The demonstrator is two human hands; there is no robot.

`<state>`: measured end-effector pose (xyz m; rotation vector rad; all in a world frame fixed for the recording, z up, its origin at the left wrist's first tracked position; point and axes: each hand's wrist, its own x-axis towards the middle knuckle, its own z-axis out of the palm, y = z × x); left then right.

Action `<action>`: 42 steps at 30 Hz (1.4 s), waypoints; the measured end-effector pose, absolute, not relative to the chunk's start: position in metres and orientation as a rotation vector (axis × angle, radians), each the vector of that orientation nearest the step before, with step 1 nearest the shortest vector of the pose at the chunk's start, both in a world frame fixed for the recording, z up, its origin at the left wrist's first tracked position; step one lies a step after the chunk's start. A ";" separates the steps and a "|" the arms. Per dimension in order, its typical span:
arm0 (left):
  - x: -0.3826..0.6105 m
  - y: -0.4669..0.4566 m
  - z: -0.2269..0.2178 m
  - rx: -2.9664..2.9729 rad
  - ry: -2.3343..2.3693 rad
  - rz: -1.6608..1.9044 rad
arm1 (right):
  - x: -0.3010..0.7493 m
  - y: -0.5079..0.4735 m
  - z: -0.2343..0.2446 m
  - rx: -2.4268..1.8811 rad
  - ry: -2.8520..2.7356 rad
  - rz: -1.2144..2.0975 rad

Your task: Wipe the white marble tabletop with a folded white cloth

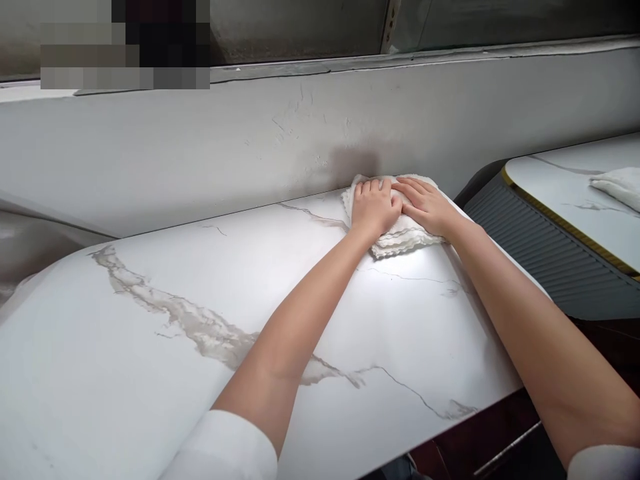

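A folded white cloth with a scalloped edge lies on the white marble-patterned tabletop, at its far right corner by the wall. On the cloth's left part rests my left hand, palm down, its fingers pointing toward the wall and its thumb to the right. My right hand lies flat over the right part, fingers stretched to the left and nearly meeting the left thumb. Both palms press on the cloth and are hidden from view. Neither hand shows fingers wrapped around the fabric.
A scuffed pale wall runs behind the table, below a window. To the right stands another marble-patterned table with a yellow edge and a white cloth on it. A dark ribbed surface lies between the tables.
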<state>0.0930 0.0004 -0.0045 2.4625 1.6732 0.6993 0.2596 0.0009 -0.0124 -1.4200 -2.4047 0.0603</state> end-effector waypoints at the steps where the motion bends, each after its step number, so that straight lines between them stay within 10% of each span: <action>1: 0.094 0.006 -0.005 2.464 1.672 0.696 | 0.260 0.005 -0.011 -1.425 -2.403 0.059; 23: 0.112 0.002 -0.005 2.486 1.684 0.645 | 0.280 0.010 -0.011 -1.442 -2.440 0.059; 42: 0.157 -0.170 0.000 2.623 1.541 0.534 | 0.329 -0.186 -0.012 -1.601 -2.405 -0.025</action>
